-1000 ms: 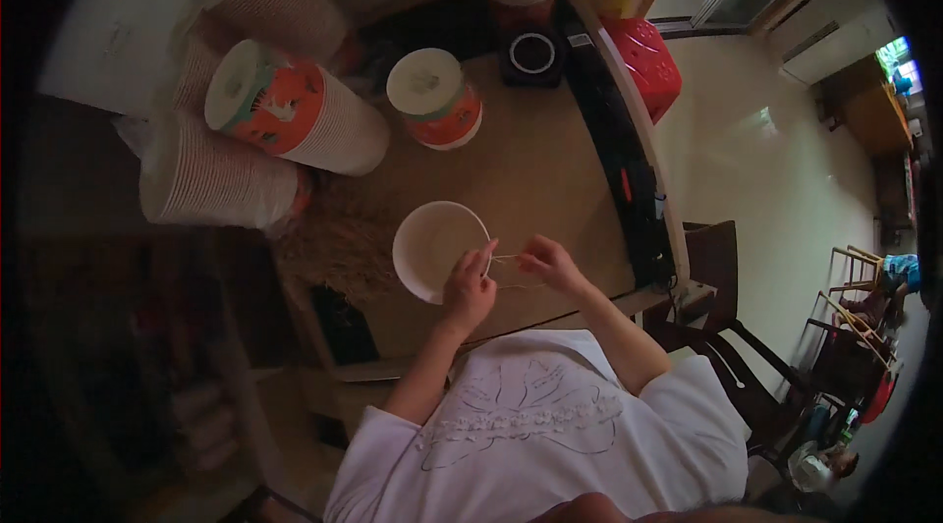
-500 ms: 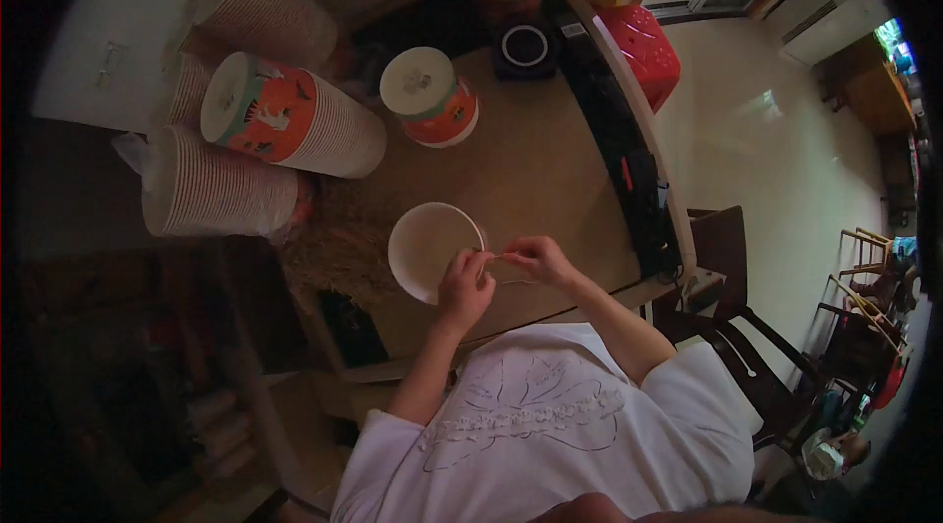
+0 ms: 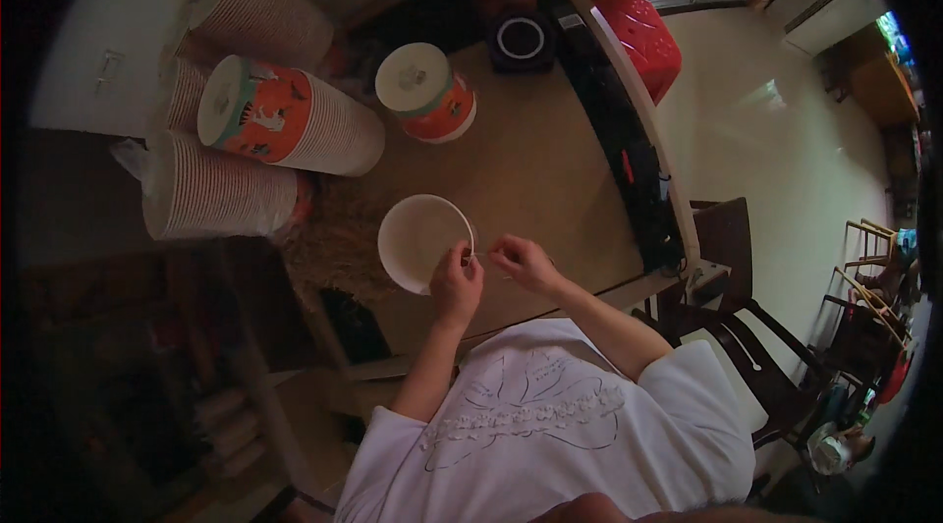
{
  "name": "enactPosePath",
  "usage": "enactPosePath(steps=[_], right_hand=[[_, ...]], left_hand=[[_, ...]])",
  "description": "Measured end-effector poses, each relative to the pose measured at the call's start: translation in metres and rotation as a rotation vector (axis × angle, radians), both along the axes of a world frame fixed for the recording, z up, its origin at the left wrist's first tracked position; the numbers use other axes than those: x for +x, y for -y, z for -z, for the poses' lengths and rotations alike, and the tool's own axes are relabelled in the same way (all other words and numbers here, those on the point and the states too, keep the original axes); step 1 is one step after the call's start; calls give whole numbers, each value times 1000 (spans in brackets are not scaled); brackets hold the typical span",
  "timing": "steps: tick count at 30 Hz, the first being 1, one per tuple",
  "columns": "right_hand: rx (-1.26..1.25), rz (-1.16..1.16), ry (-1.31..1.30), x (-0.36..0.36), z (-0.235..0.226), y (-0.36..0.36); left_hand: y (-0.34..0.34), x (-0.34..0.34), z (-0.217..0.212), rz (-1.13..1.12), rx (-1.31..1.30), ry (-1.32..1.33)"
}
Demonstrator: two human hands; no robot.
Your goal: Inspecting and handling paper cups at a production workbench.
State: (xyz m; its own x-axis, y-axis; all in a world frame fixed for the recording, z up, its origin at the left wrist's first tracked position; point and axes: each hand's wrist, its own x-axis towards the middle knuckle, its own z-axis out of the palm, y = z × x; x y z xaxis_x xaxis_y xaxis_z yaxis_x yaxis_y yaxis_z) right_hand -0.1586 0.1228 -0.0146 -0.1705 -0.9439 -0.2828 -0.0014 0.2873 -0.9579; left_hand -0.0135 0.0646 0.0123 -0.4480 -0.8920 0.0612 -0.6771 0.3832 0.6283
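Note:
A white round paper bucket [image 3: 417,240] stands on the brown tabletop [image 3: 535,155], its open mouth toward me. My left hand [image 3: 456,285] is at the bucket's right rim, fingers pinched. To its right, my right hand [image 3: 528,265] is also closed in a pinch. A thin pale strand [image 3: 480,254] runs between the two sets of fingertips; it is too fine to tell whether it is string or wire. Left of the bucket lies a loose heap of straw-coloured strands [image 3: 334,243].
Printed orange-and-green buckets are stacked in a tilted column [image 3: 295,120], with more white stacks [image 3: 221,189] behind. A shorter printed bucket stack [image 3: 425,91] stands upside down beyond. A dark box [image 3: 522,40] sits at the far edge. Right are a red stool [image 3: 640,47] and dark chair [image 3: 725,248].
Both hands and the bucket have shifted slightly left and away from me. The fingertips have come closer together, with the strand still between them.

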Motion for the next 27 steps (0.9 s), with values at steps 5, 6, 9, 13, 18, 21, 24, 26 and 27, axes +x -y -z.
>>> enactPosePath(steps=[5, 6, 9, 13, 18, 21, 24, 26, 27], right_hand=[[5, 23, -46, 7, 12, 1], [5, 23, -46, 8, 14, 1], [-5, 27, -31, 11, 17, 2], [-2, -1, -46, 7, 7, 0], [10, -49, -96, 4, -3, -2], [3, -45, -19, 4, -2, -4], [-20, -66, 96, -11, -3, -11], [139, -254, -117, -33, -7, -19], [124, -265, -79, -42, -11, -23]], left_hand=[[3, 4, 1, 10, 62, -18], [4, 4, 0, 21, 44, -18], [4, 2, -2, 36, -15, -7], [4, 0, -4, 44, -26, 32], [4, 1, 0, 39, -137, 54], [7, 6, 0, 118, -137, 63], [19, 22, -4, 238, -82, 41], [28, 38, -10, 288, -67, 70], [31, 46, -11, 325, -39, 84]])
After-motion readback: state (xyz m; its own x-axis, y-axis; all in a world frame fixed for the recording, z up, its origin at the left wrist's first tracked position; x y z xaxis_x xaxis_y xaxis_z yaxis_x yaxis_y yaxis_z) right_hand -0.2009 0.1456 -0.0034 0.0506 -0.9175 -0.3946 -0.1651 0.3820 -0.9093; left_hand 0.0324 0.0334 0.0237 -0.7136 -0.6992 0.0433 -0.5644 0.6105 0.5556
